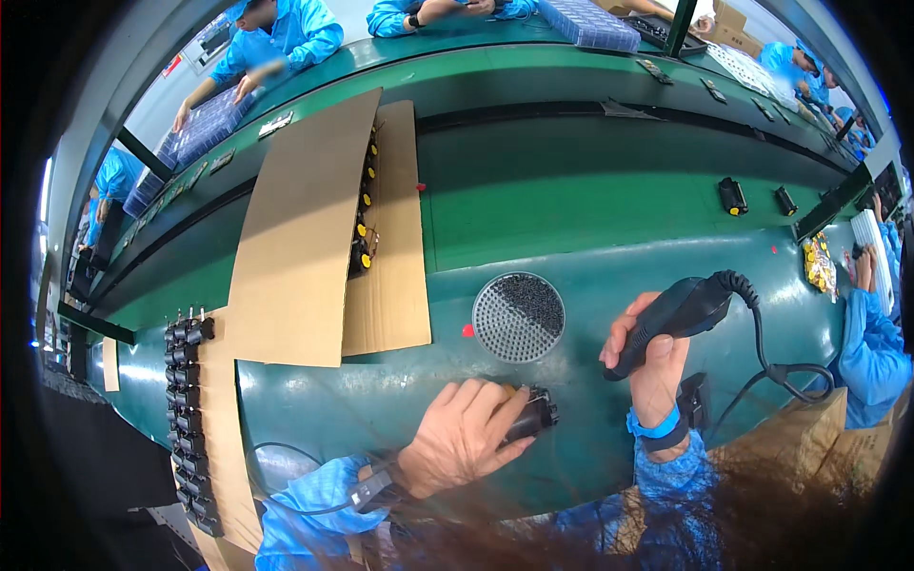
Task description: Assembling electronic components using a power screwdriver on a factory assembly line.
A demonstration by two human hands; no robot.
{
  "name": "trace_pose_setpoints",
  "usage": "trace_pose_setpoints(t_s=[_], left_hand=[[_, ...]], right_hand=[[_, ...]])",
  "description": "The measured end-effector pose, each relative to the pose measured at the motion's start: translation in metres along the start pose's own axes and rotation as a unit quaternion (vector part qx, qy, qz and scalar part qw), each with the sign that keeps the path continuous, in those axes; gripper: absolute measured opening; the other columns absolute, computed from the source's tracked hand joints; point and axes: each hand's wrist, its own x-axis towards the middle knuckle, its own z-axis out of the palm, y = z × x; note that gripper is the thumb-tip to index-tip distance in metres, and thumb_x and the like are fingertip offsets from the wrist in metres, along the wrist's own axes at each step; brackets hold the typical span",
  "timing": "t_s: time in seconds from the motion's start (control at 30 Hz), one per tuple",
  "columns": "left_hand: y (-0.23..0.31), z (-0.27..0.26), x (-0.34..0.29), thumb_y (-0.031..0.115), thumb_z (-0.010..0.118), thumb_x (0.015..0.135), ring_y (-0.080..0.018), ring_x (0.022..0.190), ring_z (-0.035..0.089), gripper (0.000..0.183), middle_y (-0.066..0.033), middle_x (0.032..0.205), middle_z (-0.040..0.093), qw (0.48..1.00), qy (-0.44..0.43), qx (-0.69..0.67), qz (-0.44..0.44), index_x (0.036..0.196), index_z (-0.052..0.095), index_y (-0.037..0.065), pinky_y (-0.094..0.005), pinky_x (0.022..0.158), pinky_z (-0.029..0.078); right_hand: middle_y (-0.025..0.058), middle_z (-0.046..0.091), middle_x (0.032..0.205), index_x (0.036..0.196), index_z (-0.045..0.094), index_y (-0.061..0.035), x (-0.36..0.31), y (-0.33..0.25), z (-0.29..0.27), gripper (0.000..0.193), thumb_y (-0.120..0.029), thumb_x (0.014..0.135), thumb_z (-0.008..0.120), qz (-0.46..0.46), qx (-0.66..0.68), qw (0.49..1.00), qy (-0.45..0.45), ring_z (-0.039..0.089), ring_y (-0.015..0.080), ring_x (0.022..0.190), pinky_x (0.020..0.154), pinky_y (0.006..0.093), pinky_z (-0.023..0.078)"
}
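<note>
My left hand (459, 436) is closed around a small black plastic housing (536, 416) on the green table, its fingers laid over the top and side. To the right, my right hand (655, 360) grips a black corded electric screwdriver (678, 312), raised above the table with its narrow end pointing down and left. From its other end a coiled black cable (759, 328) runs off to the right. Between and beyond both hands lies a round perforated tray (505, 335), with many tiny black pieces, apparently screws, heaped over part of it.
At left, a row of black housings (188, 419) lines a cardboard strip (221, 409). Two cardboard sheets (300, 228) cover several yellow-ended parts. Two black parts (732, 196) sit on the green belt (571, 181). A bag of yellow parts (818, 265) is at right. Co-workers in blue (295, 38) work around.
</note>
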Motion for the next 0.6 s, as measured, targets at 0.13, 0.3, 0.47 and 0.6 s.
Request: trace_pose_setpoints(t_s=[0.13, 0.3, 0.47, 0.6], left_hand=[[-0.003, 0.005, -0.003, 0.038, 0.083, 0.079, -0.0256, 0.099, 0.058, 0.060, -0.0064, 0.105, 0.059, 1.000, 0.006, 0.000, 0.003, 0.126, 0.067, 0.005, -0.0387, 0.083, 0.049], [0.000, 0.017, -0.018, 0.039, 0.080, 0.085, -0.0260, 0.111, 0.054, 0.069, -0.0080, 0.113, 0.057, 1.000, 0.011, 0.015, -0.023, 0.138, 0.059, 0.001, -0.0403, 0.090, 0.047], [-0.009, 0.020, -0.024, 0.039, 0.079, 0.086, -0.0260, 0.116, 0.053, 0.072, -0.0080, 0.119, 0.057, 1.000, -0.002, -0.001, 0.012, 0.142, 0.055, 0.001, -0.0404, 0.093, 0.046], [-0.016, 0.019, -0.025, 0.038, 0.079, 0.085, -0.0250, 0.117, 0.053, 0.067, -0.0065, 0.120, 0.057, 1.000, 0.014, -0.019, 0.021, 0.139, 0.057, 0.005, -0.0394, 0.095, 0.044]], right_hand=[[0.0063, 0.060, 0.077, 0.117, 0.052, 0.0002, 0.002, -0.001, 0.001, 0.075, -0.066, 0.087, 0.071, -0.002, -0.010, 1.000, -0.007, 0.060, 0.0143, 0.065, 0.060, 0.0301, 0.050], [0.0063, 0.057, 0.075, 0.117, 0.049, -0.0016, 0.008, -0.008, 0.007, 0.082, -0.078, 0.088, 0.057, 0.009, -0.007, 1.000, 0.013, 0.057, 0.0156, 0.063, 0.060, 0.0323, 0.050], [0.0068, 0.054, 0.072, 0.112, 0.048, -0.0055, 0.016, -0.026, 0.039, 0.098, -0.097, 0.080, 0.032, -0.059, 0.091, 0.994, -0.001, 0.054, 0.0167, 0.059, 0.057, 0.0329, 0.048], [0.0056, 0.053, 0.068, 0.104, 0.049, -0.0058, 0.031, -0.014, 0.073, 0.101, -0.100, 0.073, 0.034, -0.083, 0.193, 0.976, -0.060, 0.052, 0.0153, 0.054, 0.050, 0.0310, 0.045]])
